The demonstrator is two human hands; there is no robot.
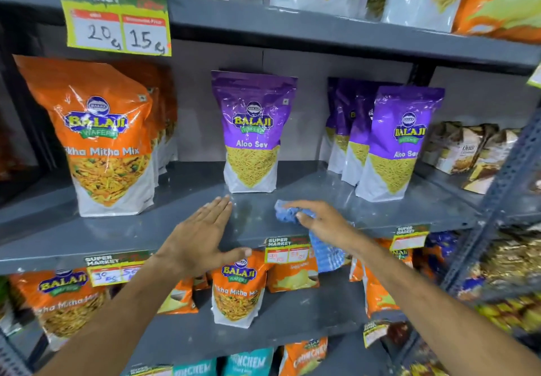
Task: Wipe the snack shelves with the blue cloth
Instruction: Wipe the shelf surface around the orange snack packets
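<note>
The grey middle shelf [316, 188] runs across the view at chest height. My right hand [325, 223] presses a bunched blue cloth [285, 211] onto its front part, and a striped end of the cloth hangs over the shelf edge. My left hand [202, 238] lies flat and open, fingers together, on the shelf front to the left of the cloth. A single purple Aloo Sev bag [251, 132] stands upright just behind both hands.
An orange Tikha Mitha Mix bag [102, 138] stands at the left, more purple bags [392, 144] at the right, brown packets [465, 150] beyond them. Price tags [288, 249] hang on the shelf edge. Orange bags fill the lower shelf [292, 317]. A perforated upright [497, 194] stands at right.
</note>
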